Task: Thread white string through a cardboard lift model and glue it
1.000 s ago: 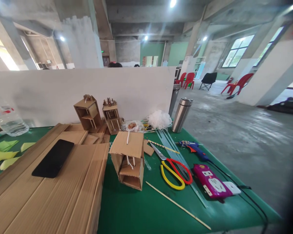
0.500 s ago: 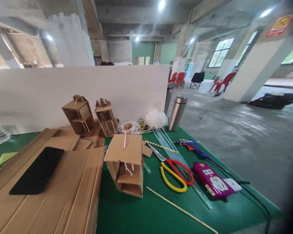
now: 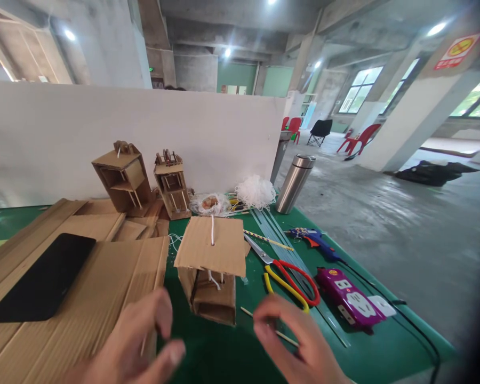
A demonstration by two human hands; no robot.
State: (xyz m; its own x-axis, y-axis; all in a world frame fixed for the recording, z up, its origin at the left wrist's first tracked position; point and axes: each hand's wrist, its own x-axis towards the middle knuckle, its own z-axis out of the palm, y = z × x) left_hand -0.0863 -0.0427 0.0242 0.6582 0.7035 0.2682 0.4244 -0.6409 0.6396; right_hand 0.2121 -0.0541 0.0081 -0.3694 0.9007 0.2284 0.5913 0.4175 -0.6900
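Observation:
A small cardboard box (image 3: 212, 242) with an open front stands on the green table. White string passes through its top and hangs inside, near thin wooden sticks. My left hand (image 3: 140, 336) is at the box's lower left, thumb and curved fingers apart, holding nothing and slightly blurred. To the box's lower right, my right hand (image 3: 296, 341) has loosely curled fingers, with thumb and forefinger tips close together and nothing visible in them. Neither hand touches the box. Partly behind the right hand lie a wooden stick (image 3: 246, 311) and scissors (image 3: 294, 282) with red and yellow handles.
Cardboard sheets (image 3: 104, 288) bear a black phone (image 3: 44, 277) on the left. Two cardboard models (image 3: 124, 181) stand at the back, near a white string bundle (image 3: 256, 192) and steel flask (image 3: 296, 184). A glue gun (image 3: 316, 242) and purple power strip (image 3: 350, 298) lie right.
Both hands have come into view from below, either side of the cardboard box. The camera view has shifted slightly, and the box shows more of its top and front.

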